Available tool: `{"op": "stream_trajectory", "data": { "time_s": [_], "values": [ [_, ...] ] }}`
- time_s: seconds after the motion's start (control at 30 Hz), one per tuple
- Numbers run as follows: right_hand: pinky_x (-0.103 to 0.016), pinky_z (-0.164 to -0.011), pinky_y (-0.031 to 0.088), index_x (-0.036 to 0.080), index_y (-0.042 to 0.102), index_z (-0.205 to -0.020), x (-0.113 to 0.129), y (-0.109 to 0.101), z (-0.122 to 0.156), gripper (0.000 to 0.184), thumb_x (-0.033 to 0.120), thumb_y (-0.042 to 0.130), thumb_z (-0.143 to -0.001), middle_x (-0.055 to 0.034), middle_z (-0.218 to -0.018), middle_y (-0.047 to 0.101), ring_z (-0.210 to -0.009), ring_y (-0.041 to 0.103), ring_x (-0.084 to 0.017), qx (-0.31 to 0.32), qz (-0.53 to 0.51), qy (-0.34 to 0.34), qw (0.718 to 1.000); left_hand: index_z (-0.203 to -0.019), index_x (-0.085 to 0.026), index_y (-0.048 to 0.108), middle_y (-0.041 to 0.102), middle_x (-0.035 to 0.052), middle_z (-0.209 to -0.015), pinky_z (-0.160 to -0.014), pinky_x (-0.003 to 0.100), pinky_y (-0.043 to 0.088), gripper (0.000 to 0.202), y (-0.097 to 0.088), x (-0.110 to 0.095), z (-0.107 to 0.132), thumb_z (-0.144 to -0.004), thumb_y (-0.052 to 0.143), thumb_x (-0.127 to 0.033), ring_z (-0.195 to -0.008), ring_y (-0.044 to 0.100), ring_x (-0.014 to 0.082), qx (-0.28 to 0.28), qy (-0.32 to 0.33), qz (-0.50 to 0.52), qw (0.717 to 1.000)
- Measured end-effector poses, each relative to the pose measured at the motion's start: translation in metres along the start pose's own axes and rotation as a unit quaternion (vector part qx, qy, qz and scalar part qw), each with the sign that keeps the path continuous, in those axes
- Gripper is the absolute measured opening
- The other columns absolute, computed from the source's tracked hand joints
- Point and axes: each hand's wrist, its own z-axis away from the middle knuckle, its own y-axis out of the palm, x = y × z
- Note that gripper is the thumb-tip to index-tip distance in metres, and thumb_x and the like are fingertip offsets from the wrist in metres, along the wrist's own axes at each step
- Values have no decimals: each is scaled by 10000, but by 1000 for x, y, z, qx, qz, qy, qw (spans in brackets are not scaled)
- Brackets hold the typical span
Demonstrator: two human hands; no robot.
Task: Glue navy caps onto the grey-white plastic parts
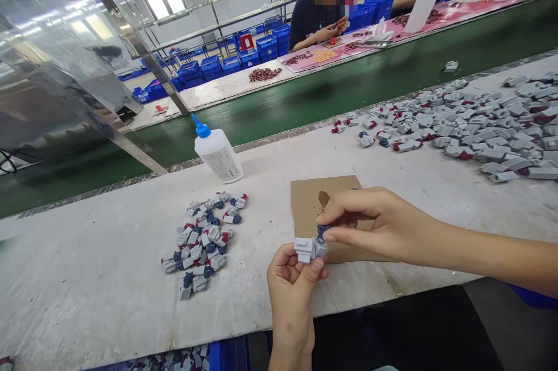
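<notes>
My left hand (291, 284) is closed around a small grey plastic part (306, 248) held just above the table's near edge. My right hand (378, 224) pinches a small blue piece (323, 232) against the top of that grey part. Both hands meet over the lower left corner of a brown cardboard square (310, 199) with a dark glue stain. To the left lies a heap of joined grey, blue and red parts (201, 241).
A white glue bottle with a blue tip (216, 152) leans behind the heap. A large spread of loose grey parts (479, 127) fills the table's right. A green conveyor belt (349, 89) runs beyond; other people work at the far bench. Blue bins stand further back.
</notes>
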Motion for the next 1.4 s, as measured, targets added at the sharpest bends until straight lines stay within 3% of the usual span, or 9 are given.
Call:
{"op": "stream_trajectory", "data": {
  "time_s": [0.33,0.5,0.73,0.9,1.07,1.2,1.27,1.33,1.4],
  "values": [
    [-241,-561,478,141,613,-753,-7,1,4,193,331,642,-743,-38,-738,657,-669,612,-148,91,-70,59,992,-620,-138,612,666,-17,-565,-483,119,459,224,-5,3,-1,-527,811,-183,-513,611,68,37,0,-9,999],
    [-206,-494,434,156,561,-722,-21,12,8,187,315,661,-726,-1,-690,631,-568,569,-97,78,-183,112,974,-638,-138,598,674,-18,-576,-503,125,470,223,-9,8,-2,-555,800,-183,-517,621,69,42,-6,-18,999],
    [-224,-510,422,152,588,-713,-19,18,5,251,391,664,-721,-13,-678,631,-596,561,-114,82,-189,126,970,-664,-135,601,647,-39,-583,-485,113,473,240,-9,6,-3,-564,803,-219,-509,606,51,77,-39,-5,996],
    [-235,-511,389,157,629,-671,-13,1,-17,431,535,488,-822,-19,-600,571,-559,495,-106,-90,-124,82,985,-681,-138,580,634,-27,-605,-453,128,476,263,-2,-1,-3,-565,800,-225,-538,611,75,122,-74,-8,990],
    [-260,-555,409,203,659,-799,2,-10,-36,487,581,360,-869,-39,-733,597,-634,515,-131,-294,-167,13,941,-644,-152,550,642,-23,-587,-455,134,458,283,8,0,0,-541,808,-208,-538,616,88,98,-77,-33,992],
    [-270,-603,429,206,645,-903,-1,20,-30,466,524,305,-912,-33,-743,589,-681,530,-139,-246,-181,-45,951,-606,-160,527,631,-10,-554,-468,162,449,316,7,12,4,-516,817,-245,-492,571,85,114,-86,-98,985],
    [-259,-601,421,186,634,-928,-12,26,-28,443,464,289,-935,-33,-750,590,-685,526,-131,-235,-174,-43,955,-660,-167,564,631,5,-595,-490,186,458,296,-5,14,2,-546,797,-310,-528,572,104,89,-50,-167,981],
    [-252,-593,409,176,622,-920,-29,12,-29,433,441,281,-940,-34,-756,588,-687,523,-130,-290,-118,-45,949,-870,-186,621,647,37,-751,-545,230,477,309,-26,10,-5,-649,715,-380,-628,594,142,17,43,-273,961],
    [-254,-597,400,174,614,-901,-52,-19,-32,392,426,315,-929,-37,-762,593,-696,525,-138,-347,11,-42,937,-1098,-207,590,628,70,-899,-633,294,479,381,-51,1,-17,-762,588,-389,-723,587,180,-54,176,-428,885]
  ]
}}
